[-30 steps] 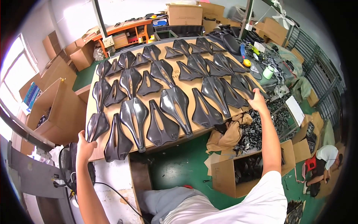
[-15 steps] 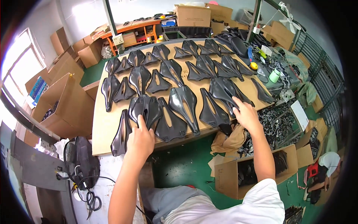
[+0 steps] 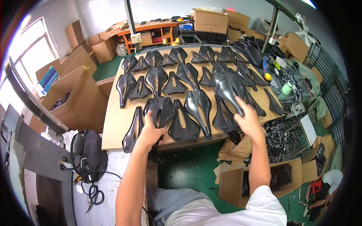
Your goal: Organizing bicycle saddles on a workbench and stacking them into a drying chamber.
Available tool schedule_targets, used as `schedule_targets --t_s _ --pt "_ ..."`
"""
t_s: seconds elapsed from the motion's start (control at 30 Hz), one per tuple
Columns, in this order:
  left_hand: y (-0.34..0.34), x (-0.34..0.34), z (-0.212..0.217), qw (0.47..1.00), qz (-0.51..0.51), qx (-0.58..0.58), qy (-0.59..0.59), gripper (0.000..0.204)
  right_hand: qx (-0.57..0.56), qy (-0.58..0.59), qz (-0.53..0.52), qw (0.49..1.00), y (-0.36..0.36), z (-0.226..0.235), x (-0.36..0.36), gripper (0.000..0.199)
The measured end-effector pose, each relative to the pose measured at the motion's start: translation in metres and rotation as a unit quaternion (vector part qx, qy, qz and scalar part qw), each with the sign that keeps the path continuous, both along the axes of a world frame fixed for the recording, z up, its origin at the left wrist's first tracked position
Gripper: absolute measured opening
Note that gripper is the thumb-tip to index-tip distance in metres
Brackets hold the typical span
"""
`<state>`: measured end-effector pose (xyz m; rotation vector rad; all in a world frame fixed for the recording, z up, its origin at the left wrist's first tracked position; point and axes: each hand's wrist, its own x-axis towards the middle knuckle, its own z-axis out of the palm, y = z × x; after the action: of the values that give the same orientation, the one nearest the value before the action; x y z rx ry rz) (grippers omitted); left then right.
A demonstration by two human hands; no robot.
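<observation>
Rows of glossy black bicycle saddles cover a cardboard-topped table; one with a long central slot lies in the front row. My right hand is closed round the narrow nose of a saddle, whose wide end is tilted up above the others and slightly blurred. At the front left, my left hand grips another saddle at its near end, thumb on top and fingers partly hidden below. A slim saddle lies just left of that hand, and a broad slotted one just right of it.
An open carton of dark parts stands below right, beside a heap of black scraps. A black bag and cables lie at left. A green bottle stands right of the cardboard. Another person is at far lower right.
My right hand has lifted its saddle's wide end off the board. My left hand has shifted from fingers resting on its saddle to gripping it. The whole view has shifted slightly.
</observation>
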<state>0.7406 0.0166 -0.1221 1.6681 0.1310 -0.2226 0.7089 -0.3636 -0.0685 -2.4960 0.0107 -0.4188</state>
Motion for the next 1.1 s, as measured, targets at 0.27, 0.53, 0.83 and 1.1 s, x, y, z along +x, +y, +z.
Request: schedule_targets --t_s 0.27,0.53,0.83,1.1 --pt "-0.004 -0.008 -0.005 0.968 0.065 -0.237 0.05 0.085 -0.141 0.188 0.069 0.969 0.112 -0.005 0.013 0.071" --pt "-0.003 -0.018 -0.006 0.959 0.091 -0.259 0.07 0.095 -0.109 0.184 0.07 0.974 0.118 0.002 0.037 0.09" --pt "0.005 -0.005 0.008 0.931 -0.023 -0.351 0.098 0.08 0.039 0.087 0.244 0.965 0.195 0.034 0.001 0.083" --pt "0.001 0.012 -0.007 0.903 0.062 -0.408 0.119 0.035 0.073 0.041 0.309 0.947 0.173 0.042 -0.011 0.088"
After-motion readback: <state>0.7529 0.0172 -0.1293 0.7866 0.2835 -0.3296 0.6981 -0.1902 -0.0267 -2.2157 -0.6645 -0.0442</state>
